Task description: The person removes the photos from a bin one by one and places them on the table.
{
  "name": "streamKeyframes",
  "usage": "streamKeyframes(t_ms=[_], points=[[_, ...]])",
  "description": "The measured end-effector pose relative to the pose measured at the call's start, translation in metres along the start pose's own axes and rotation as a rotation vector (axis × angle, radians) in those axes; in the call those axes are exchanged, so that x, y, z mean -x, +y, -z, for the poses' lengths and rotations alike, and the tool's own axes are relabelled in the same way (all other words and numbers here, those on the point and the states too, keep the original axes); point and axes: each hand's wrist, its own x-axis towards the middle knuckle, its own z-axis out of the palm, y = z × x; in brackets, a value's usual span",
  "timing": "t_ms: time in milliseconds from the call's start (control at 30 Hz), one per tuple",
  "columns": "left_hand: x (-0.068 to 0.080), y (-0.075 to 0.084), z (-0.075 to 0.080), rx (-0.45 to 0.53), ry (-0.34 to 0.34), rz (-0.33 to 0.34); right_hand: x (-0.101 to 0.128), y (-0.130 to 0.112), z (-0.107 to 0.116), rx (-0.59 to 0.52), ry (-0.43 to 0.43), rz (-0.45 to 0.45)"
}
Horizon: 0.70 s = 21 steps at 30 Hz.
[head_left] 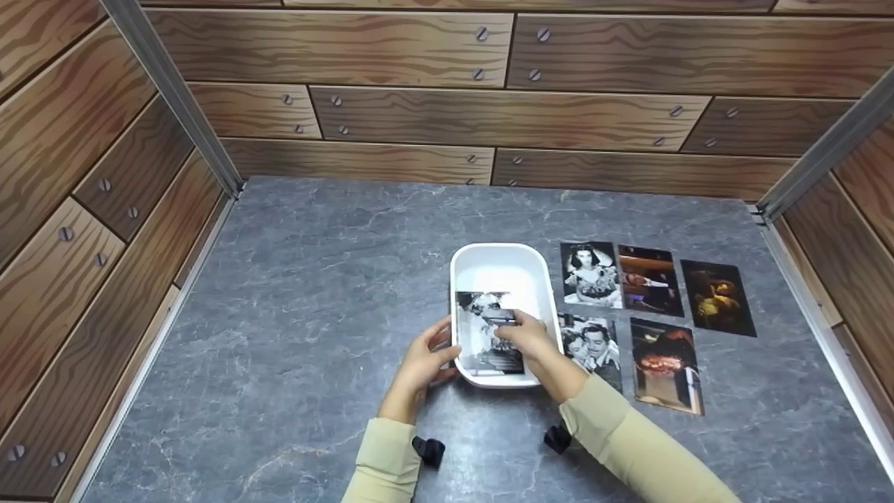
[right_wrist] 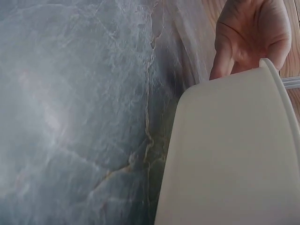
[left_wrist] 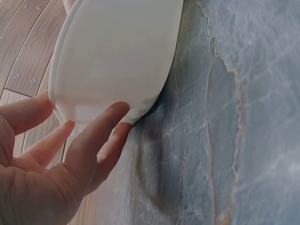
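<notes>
A white plastic tub (head_left: pixel 498 262) with rounded corners stands on the grey table. My left hand (head_left: pixel 423 358) holds its near left side, the thumb at the rim and the fingers spread along the outer wall (left_wrist: pixel 117 51). Inside the tub lies a black-and-white photo print (head_left: pixel 478 349), close along the left wall. My right hand (head_left: pixel 534 340) reaches in over the right rim and pinches the print between thumb and fingers, covering part of it. In the right wrist view the tub's wall (right_wrist: pixel 229 150) hides that hand; the left hand (right_wrist: pixel 253 33) shows beyond.
Right of the tub, several photo prints lie flat: a portrait of a woman (head_left: pixel 592 276), a couple (head_left: pixel 594 349) partly under my right arm, and dark colour prints (head_left: pixel 649 281), (head_left: pixel 718 297), (head_left: pixel 667 363). Wood-patterned walls (head_left: pixel 412 115) enclose the table.
</notes>
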Motion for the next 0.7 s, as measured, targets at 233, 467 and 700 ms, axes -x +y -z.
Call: streamKeyframes(t_ms=[233,467,700], points=[[0.0,0.0,-0.001,-0.002,0.013,0.004,0.007,0.001,0.001,0.018,0.034,0.038],[0.001,0.0,0.0,0.018,-0.007,-0.008,0.012,0.001,0.004,-0.016,0.03,0.103],[0.002,0.0,-0.001,0.022,-0.011,-0.003,0.01,0.001,0.011,0.072,0.04,0.195]])
